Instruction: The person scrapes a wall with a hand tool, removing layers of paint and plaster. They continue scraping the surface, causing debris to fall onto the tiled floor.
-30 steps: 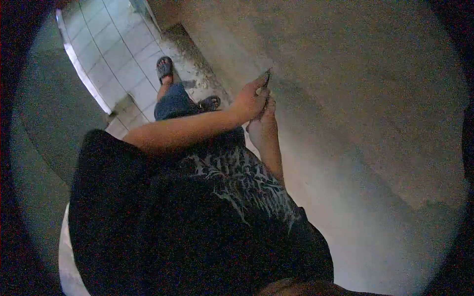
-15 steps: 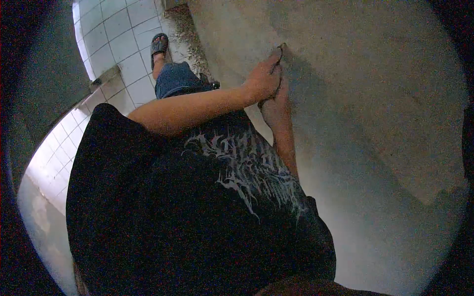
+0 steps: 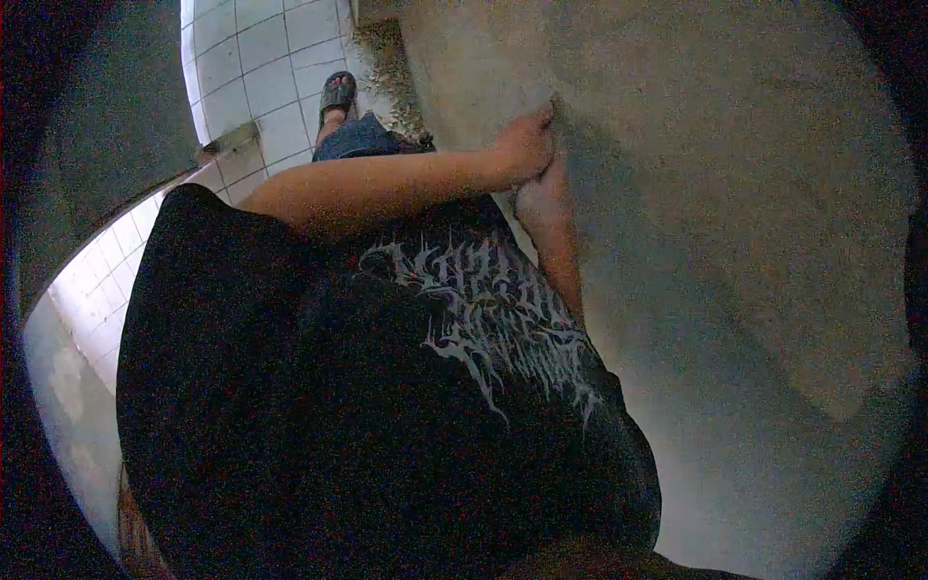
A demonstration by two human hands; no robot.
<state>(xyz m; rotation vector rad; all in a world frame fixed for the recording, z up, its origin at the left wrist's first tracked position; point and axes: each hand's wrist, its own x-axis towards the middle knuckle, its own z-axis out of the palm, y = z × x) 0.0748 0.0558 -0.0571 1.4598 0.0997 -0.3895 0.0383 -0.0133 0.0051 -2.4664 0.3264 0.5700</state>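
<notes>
My left hand [image 3: 525,147] is closed at the plain beige-grey surface [image 3: 725,145], its fingers curled together. A tiny dark thing shows at its fingertips, too small to make out. Just below it, my right hand [image 3: 543,191] meets the left one, and its fingers are hidden behind the left hand. The right forearm comes up from below along the surface. Both hands cast a soft shadow to their right.
White floor tiles [image 3: 271,87] lie at the upper left, beside a rough crumbly strip [image 3: 389,77]. A sandalled foot [image 3: 337,94] rests on the tiles. My black shirt [image 3: 338,406] fills the lower middle. A dark grey surface [image 3: 106,126] stands at far left.
The view has shifted slightly, with the foot and tiles now farther right. Both hands stay together at nearly the same place on the surface, and the left forearm sits a little higher.
</notes>
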